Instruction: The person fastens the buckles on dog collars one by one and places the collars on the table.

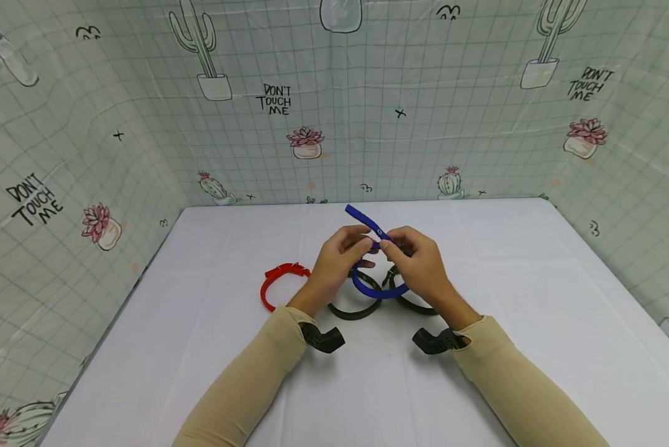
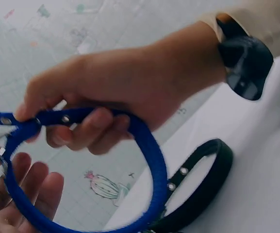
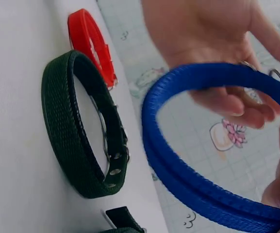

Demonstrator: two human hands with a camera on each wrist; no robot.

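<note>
Sleeved forearms met above the white table [image 1: 535, 298]; left hand [image 1: 334, 264] and right hand [image 1: 420, 267] each pinched the blue collar [image 1: 376, 288] near its buckle, apparently threading the strap, loop hanging free; dark green collars [image 1: 356, 310] and a red collar [image 1: 275, 282] lay beneath.

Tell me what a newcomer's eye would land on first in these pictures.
First, the blue collar, looped and held up over the middle of the white table, pinched between the left hand and the right hand. Next, the red collar lying left of the hands, and two dark green collars under them.
</note>
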